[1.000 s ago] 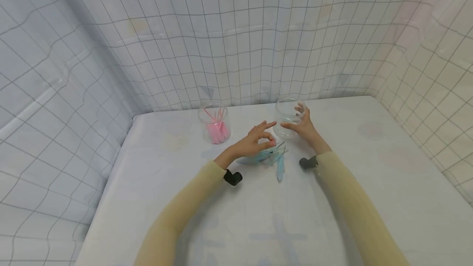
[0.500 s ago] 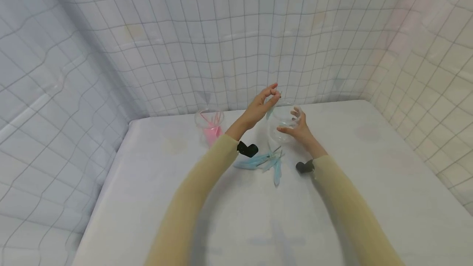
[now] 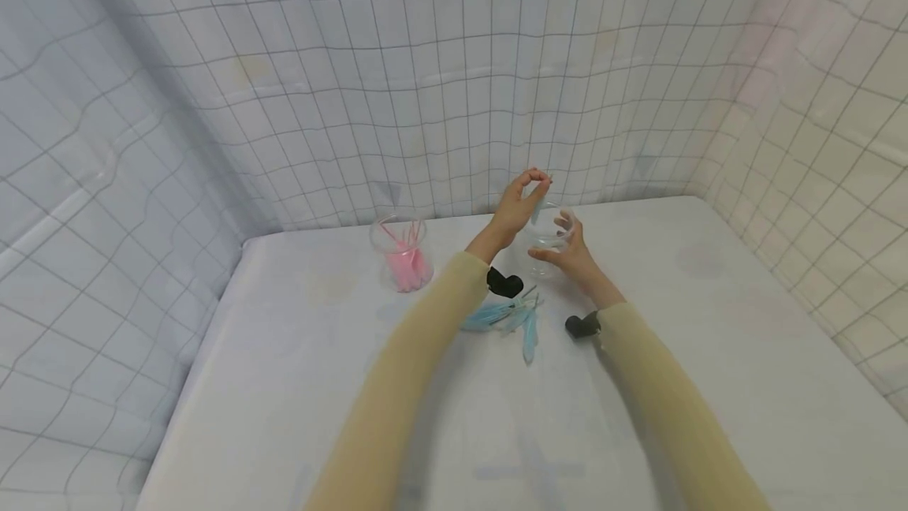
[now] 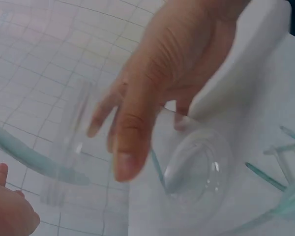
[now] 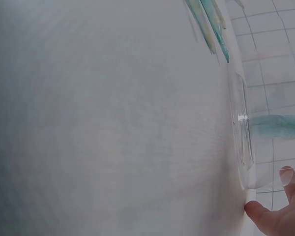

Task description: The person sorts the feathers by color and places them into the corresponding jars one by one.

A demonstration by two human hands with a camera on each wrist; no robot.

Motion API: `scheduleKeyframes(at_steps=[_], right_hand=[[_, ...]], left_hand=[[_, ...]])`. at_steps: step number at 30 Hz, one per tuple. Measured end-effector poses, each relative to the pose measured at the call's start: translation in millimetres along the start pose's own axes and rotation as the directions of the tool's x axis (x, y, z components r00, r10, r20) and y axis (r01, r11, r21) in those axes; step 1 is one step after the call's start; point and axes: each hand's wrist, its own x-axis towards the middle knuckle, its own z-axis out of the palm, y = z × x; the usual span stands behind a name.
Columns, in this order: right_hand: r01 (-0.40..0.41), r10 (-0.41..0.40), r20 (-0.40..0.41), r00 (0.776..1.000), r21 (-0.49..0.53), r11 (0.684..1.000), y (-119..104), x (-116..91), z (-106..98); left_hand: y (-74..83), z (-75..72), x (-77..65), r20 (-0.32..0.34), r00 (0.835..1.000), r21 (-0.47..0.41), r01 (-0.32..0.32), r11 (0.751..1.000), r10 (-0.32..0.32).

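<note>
My left hand [image 3: 512,211] pinches a light blue feather [image 3: 538,210] above the mouth of a clear round jar [image 3: 541,240]. With thumb and fingers spread around its right side, my right hand [image 3: 578,255] holds that jar upright on the table. In the right wrist view, a blue feather [image 5: 278,127] shows past the jar's base [image 5: 242,123]. The left wrist view has the left thumb [image 4: 130,132] in front, with a blue feather [image 4: 37,162] beside it; contact is unclear there. Several loose blue feathers [image 3: 489,317] lie in front of the jar.
A second clear jar [image 3: 378,238] stands to the left, with pink feathers [image 3: 409,268] in it. The white table [image 3: 284,385] meets grid-patterned cloth [image 3: 319,101] at the back and sides. Black wrist cameras [image 3: 505,283] sit below both hands.
My left hand has risen from the loose feathers and moved right, carrying a blue feather over the jar's mouth. The right hand stays around the jar. The head view has shifted slightly.
</note>
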Motion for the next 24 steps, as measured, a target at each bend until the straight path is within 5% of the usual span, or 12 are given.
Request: scheduleKeyframes(at_steps=[6,12,16,20,24], right_hand=[[-0.008,0.008,0.027,1.000,0.002,1.000,-16,-7,2],[-0.015,0.015,0.027,1.000,0.007,1.000,-15,-8,-2],[-0.017,0.017,0.001,1.000,-0.014,1.000,0,0,-4],[0.004,-0.005,-0.013,1.000,-0.043,0.999,7,4,-2],[0.006,-0.006,-0.001,1.000,-0.052,0.999,6,4,0]], left_hand=[[-20.3,-18.2,-23.9,0.091,0.995,0.113,0.015,0.994,-0.026],[-31.3,-40.4,-49.5,0.105,0.994,0.268,-0.003,0.964,-0.026],[-41.4,-47.8,-67.0,0.178,0.984,0.510,-0.093,0.855,0.001],[-48.7,-47.4,-82.8,0.276,0.959,0.672,-0.144,0.726,-0.065],[-51.8,-43.2,-93.5,0.332,0.929,0.735,-0.146,0.662,-0.164]])
